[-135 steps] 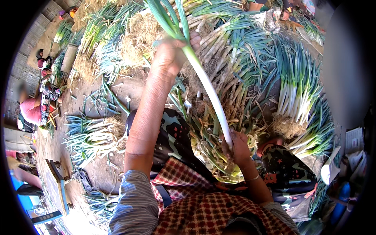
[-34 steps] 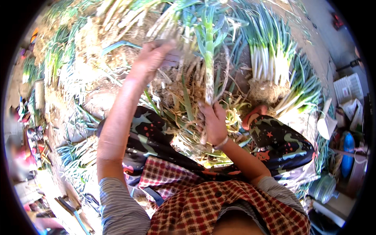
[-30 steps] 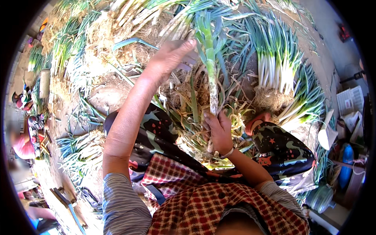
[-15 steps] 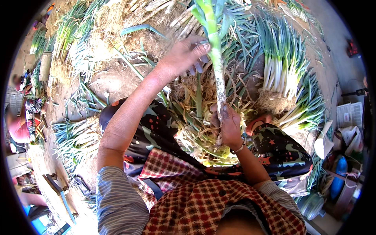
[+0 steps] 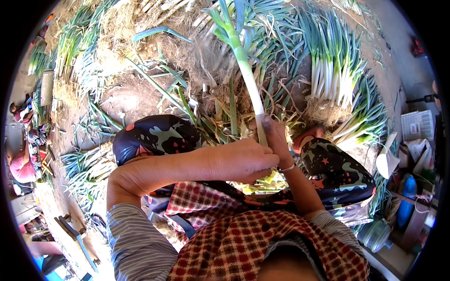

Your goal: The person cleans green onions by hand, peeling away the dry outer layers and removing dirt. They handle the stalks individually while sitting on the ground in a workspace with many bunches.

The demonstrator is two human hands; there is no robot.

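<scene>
Green onion: a single stalk (image 5: 251, 82), just past centre toward twelve o'clock, white below and green above, its leafy end leaning toward eleven.
Right hand (image 5: 275, 138): grasping the stalk near its lower end, between four and five o'clock nearest the hub.
Left hand (image 5: 251, 161): clenched in a fist with the back upward, close against the right hand near six; whatever it may grip is hidden.
White crate (image 5: 417, 125): slatted plastic at three o'clock; its contents cannot be made out.
Clear jug (image 5: 375, 235): see-through plastic, tilted, at four o'clock; cannot tell whether it holds liquid.
Blue bottle-shaped object (image 5: 407, 200): between three and four, near the jug; inside not visible.
Rooted bundle (image 5: 333, 70): many white-stemmed onions at two o'clock, roots matted toward the person.
Left-side bundle (image 5: 91, 168): loose onions between eight and nine, beside the patterned trouser knee (image 5: 157, 136).
</scene>
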